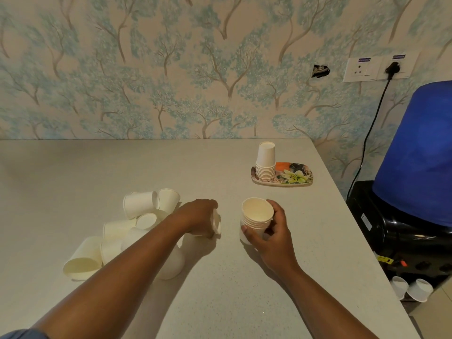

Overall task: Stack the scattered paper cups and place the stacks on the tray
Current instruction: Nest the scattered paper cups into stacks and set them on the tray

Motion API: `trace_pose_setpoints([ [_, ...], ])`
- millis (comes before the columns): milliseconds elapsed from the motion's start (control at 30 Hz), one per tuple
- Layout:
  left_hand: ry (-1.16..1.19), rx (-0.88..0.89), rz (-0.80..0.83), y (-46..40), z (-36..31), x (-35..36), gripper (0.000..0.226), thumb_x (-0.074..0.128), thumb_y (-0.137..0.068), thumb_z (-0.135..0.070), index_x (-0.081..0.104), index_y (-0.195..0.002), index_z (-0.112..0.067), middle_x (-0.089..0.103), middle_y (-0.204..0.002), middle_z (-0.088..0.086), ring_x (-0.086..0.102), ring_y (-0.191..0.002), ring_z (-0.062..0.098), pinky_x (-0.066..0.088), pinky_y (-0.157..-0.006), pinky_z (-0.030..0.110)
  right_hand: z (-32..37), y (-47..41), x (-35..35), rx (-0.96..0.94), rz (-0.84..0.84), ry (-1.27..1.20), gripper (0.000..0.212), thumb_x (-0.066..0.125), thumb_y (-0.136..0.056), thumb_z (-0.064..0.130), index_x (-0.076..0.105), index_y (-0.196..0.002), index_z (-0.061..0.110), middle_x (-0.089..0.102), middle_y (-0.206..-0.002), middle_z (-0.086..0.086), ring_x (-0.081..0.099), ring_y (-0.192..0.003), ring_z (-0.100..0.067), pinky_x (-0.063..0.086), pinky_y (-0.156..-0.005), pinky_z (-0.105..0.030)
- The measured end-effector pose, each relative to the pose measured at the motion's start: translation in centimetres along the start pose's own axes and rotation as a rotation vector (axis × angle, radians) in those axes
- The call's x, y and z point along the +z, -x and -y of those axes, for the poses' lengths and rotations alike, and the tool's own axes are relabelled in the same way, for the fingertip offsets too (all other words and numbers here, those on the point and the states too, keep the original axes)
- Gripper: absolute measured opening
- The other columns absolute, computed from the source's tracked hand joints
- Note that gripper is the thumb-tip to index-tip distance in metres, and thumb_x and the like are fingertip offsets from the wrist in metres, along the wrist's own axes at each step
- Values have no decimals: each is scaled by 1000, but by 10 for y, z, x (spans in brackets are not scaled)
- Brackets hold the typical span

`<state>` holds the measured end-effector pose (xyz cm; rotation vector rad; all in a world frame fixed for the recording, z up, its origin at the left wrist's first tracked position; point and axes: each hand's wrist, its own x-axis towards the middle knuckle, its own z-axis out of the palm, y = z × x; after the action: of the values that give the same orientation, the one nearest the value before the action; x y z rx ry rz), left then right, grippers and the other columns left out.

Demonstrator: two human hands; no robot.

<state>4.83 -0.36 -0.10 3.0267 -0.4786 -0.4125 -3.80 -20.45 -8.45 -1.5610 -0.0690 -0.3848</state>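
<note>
We are mid-stacking: right hand (270, 231) grips the stack (256, 216), left hand (199, 217) grips a cup (217, 225) (at nine o'clock). Next, nest it squarely.

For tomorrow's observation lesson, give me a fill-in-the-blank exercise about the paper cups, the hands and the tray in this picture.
1. The right hand grips a stack of cups with its opening facing ____.
2. The stack on the tray stands ____ side up, at the left end of the tray.
3. The loose cups lie on the table beside the ____ arm.
4. The left hand holds one ____.

Missing words: up; bottom; left; cup
</note>
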Motion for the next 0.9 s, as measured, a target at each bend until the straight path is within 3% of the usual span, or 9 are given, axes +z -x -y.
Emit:
trace_pose_setpoints([
  [200,165,196,-39,7,-24,3,69,87,-69,-36,54,-129,-26,63,-120,-7,59,-104,18,54,-90,39,7,2,-1,-23,-102,-163,88,76,-80,21,27,-150,38,59,-121,37,59,-119,2,54,-89,-16],
  [367,353,308,-75,14,-40,5,76,88,-71,-37,50,-136,-27,61,-128,-7,57,-109,15,51,-93,33,8,7,4,7,24,-146,78,78,-83,30,34,-147,41,52,-139,16,56,-124,-2,54,-90,-18],
  [433,417,323,-102,16,-42,7,77,89,-71,-37,49,-135,-26,61,-127,-6,58,-108,14,52,-92,32,9,8,6,16,82,-67,74,76,-85,44,36,-147,42,46,-141,22,49,-126,7,50,-89,-11],
  [533,500,317,-102,20,-42,11,81,88,-68,-40,46,-135,-27,58,-127,-6,58,-109,15,55,-93,34,6,6,6,-2,110,51,64,65,-87,48,38,-145,40,42,-140,31,41,-124,20,44,-89,-4],
  [667,569,308,-130,24,-43,19,87,89,-68,-40,42,-140,-30,54,-136,-6,55,-117,14,52,-100,36,1,3,4,-27,174,170,72,66,-87,52,32,-150,42,38,-143,36,41,-133,8,45,-107,-23],
  [800,578,308,-139,30,-42,22,90,90,-71,-37,37,-144,-31,49,-144,-4,52,-125,18,49,-103,33,1,5,5,-23,210,152,79,75,-81,53,31,-147,51,44,-137,41,47,-131,4,53,-104,-32],
  [900,451,322,-74,36,-40,16,100,92,-69,-32,30,-148,-27,49,-146,-1,54,-125,20,49,-102,34,5,7,6,-62,183,199,81,79,-76,54,33,-142,60,47,-136,39,48,-131,1,55,-100,-30],
])
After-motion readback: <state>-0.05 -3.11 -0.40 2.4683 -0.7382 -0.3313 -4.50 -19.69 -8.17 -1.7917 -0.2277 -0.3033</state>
